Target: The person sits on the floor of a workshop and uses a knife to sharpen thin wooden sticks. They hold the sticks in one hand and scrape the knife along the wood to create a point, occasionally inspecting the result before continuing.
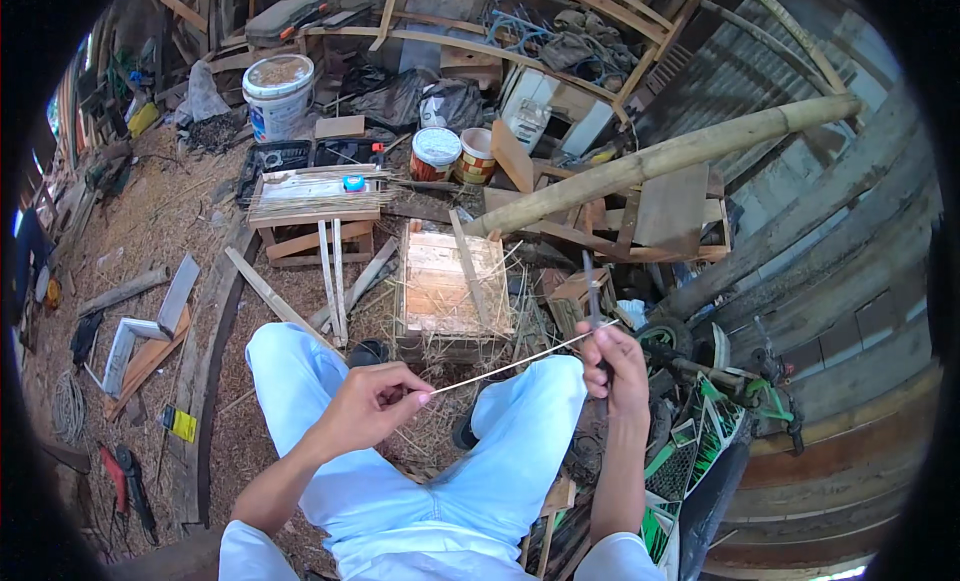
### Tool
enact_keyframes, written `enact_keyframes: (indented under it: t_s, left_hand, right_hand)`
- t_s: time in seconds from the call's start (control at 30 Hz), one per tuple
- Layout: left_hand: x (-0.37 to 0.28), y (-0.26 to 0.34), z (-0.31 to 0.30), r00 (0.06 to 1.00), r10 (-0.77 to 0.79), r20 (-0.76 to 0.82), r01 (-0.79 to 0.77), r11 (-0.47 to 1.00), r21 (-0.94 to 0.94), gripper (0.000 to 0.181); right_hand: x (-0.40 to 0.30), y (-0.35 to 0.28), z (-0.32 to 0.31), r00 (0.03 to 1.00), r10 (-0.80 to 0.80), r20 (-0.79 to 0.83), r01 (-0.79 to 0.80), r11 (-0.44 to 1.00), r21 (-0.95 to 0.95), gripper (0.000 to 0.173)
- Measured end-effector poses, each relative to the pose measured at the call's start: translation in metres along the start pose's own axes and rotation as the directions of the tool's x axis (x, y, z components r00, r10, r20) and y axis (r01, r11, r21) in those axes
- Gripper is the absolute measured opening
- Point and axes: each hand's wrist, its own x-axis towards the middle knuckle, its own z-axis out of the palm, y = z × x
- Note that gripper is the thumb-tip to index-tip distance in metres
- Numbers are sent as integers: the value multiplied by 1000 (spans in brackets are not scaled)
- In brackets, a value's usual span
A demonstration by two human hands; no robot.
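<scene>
Between finger and thumb, my left hand (379, 405) pinches one end of a thin pale stick (510, 366), perhaps a bamboo strip. The stick slants up across my lap to my right hand (621, 360), where its far end passes by the thumb. A knife (592, 288) is gripped in that same hand, its narrow blade pointing up and somewhat blurred. My right fingers cover most of its handle. Ahead of my knees stands a low wooden crate (442, 281), with a loose slat and shavings on its top.
Thin sticks and a blue tape measure (353, 183) lie on a small wooden bench (311, 219). A bamboo pole (675, 157) slants across the right. Paint buckets (435, 153) stand behind. A green-framed bicycle (697, 438) is close by my right arm. Shavings cover the floor.
</scene>
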Motion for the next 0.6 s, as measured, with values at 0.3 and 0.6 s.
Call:
enact_keyframes:
  t_s: [0.3, 0.6]
  left_hand:
    - [24, 13, 18, 998, 54, 23, -53, 998, -16, 13]
    - [21, 10, 0, 996, 51, 67, -51, 999, -6, 14]
  right_hand:
    - [-17, 40, 50, 904, 231, 361, -226, 972, -56, 38]
    - [-10, 19, 19, 967, 171, 189, -180, 983, 33, 34]
